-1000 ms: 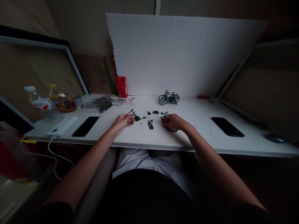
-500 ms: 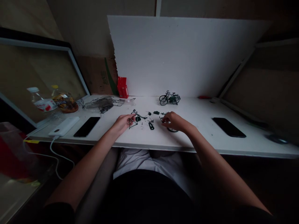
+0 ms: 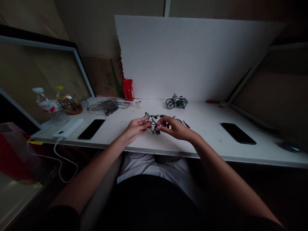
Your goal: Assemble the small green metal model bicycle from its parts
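Observation:
Just above the white table, my left hand (image 3: 137,127) is closed on a dark miniature bicycle frame (image 3: 155,122), its fingers and thumb pinching it from the left. My right hand (image 3: 173,127) meets the frame from the right, fingertips pinched together close to its lower end. Whatever those fingertips grip is too small and dark to make out. Behind and beside my right hand lie small dark bicycle parts (image 3: 186,124), partly hidden by it. Farther back stand assembled miniature bicycles (image 3: 176,102), one overlapping another.
Left of my hands lie a black phone (image 3: 91,129), a white power bank (image 3: 68,128) with a cable, and a clear plastic bag (image 3: 103,106). Two bottles (image 3: 69,103) and a red box (image 3: 128,89) stand behind. Another phone (image 3: 238,133) lies right.
My left hand has carried the bicycle frame to the right. My right hand has shifted slightly left, and its fingertips now come up against the frame.

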Tool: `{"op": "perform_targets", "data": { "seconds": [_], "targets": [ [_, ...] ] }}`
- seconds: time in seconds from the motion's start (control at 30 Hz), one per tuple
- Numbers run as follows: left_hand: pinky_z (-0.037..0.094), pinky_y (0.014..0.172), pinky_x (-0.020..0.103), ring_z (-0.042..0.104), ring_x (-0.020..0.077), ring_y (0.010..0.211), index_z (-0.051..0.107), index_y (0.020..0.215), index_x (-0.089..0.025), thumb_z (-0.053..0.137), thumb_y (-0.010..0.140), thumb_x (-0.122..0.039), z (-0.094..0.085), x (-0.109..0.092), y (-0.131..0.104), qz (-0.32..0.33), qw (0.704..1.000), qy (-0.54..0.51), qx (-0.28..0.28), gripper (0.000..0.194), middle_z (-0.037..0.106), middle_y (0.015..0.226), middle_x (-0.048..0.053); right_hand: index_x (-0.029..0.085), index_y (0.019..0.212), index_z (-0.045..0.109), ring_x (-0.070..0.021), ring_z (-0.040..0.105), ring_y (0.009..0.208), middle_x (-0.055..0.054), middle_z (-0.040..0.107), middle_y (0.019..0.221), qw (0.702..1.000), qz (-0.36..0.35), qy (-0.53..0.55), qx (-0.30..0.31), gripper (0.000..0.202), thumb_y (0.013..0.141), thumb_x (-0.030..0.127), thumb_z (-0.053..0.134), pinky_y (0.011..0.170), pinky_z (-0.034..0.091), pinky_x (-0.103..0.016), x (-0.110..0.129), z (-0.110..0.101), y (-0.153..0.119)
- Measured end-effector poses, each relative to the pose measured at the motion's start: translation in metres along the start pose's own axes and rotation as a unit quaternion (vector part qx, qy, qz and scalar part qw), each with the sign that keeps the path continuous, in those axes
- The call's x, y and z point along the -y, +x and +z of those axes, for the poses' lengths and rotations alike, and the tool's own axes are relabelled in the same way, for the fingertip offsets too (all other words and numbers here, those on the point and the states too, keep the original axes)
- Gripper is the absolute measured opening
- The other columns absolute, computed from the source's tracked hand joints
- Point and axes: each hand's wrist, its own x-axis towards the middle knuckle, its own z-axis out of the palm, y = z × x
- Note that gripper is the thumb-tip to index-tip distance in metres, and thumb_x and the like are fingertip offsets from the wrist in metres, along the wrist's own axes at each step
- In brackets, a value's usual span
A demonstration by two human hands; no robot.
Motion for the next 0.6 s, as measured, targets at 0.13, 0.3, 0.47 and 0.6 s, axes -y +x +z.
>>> {"op": "perform_targets", "data": {
  "seconds": [0.13,0.3,0.47,0.6],
  "targets": [
    [0.051,0.088,0.032,0.073,0.0197,0.095,0.071,0.132,-0.013,0.091,0.076,-0.019,0.001,0.004,0.001,0.026,1.000,0.001,0.005,0.060,0.079,0.106,0.013,0.021,0.113,0.068,-0.0202,0.063,0.091,-0.009,0.070,0.107,1.000,-0.023,-0.019,0.004,0.028,0.102,0.046,0.061,0.081,0.051,-0.032,0.001,0.008,0.002],
    [0.051,0.099,0.037,0.072,0.0225,0.105,0.072,0.127,-0.013,0.094,0.069,-0.016,0.005,0.001,0.001,0.060,0.998,-0.006,0.012,0.062,0.078,0.113,0.014,0.021,0.112,0.065,-0.0201,0.062,0.095,-0.008,0.067,0.107,0.997,-0.069,-0.021,0.003,0.020,0.103,0.039,0.062,0.087,0.051,-0.033,-0.004,0.014,0.004],
    [0.052,0.098,0.036,0.072,0.0225,0.108,0.074,0.127,-0.015,0.095,0.069,-0.017,0.004,0.000,0.000,0.063,0.998,-0.004,0.020,0.062,0.078,0.115,0.014,0.022,0.113,0.064,-0.0202,0.063,0.099,-0.008,0.067,0.112,0.997,-0.071,-0.020,0.005,0.020,0.104,0.039,0.061,0.090,0.052,-0.033,-0.003,0.013,0.003],
    [0.053,0.094,0.034,0.072,0.0222,0.105,0.075,0.125,-0.016,0.094,0.070,-0.018,0.002,0.000,0.001,0.056,0.998,-0.006,0.024,0.059,0.078,0.117,0.014,0.022,0.113,0.065,-0.0202,0.063,0.099,-0.008,0.067,0.114,0.997,-0.068,-0.016,0.013,0.019,0.104,0.039,0.061,0.091,0.053,-0.034,-0.003,0.012,0.003]
  ]
}}
